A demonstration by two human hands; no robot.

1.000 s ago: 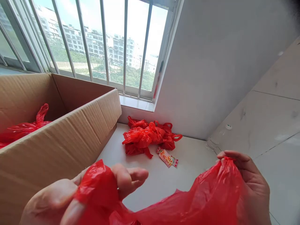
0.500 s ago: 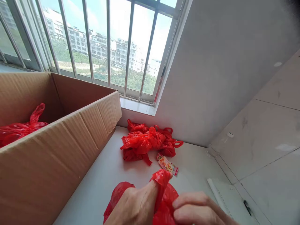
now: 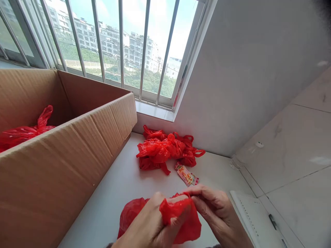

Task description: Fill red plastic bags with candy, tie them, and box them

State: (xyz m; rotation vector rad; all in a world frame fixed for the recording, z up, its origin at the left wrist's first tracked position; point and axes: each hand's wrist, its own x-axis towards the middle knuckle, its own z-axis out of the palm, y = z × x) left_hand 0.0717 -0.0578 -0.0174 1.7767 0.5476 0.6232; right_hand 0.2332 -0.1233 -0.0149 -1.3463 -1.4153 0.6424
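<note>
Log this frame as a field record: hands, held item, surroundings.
left hand: pinches top of red plastic bag
right hand: pinches same bag, beside left hand
white counter: under the bag
cardboard box: open, left, holds another red bag
bag pile: red, at wall below window
sachet: beside bag pile
notebook: right, dark pen at its edge

A cardboard box [image 3: 77,144] stands left, tied red bags [image 3: 165,150] beside a small sachet [image 3: 186,174], perhaps a notebook [image 3: 258,220] right.
</note>
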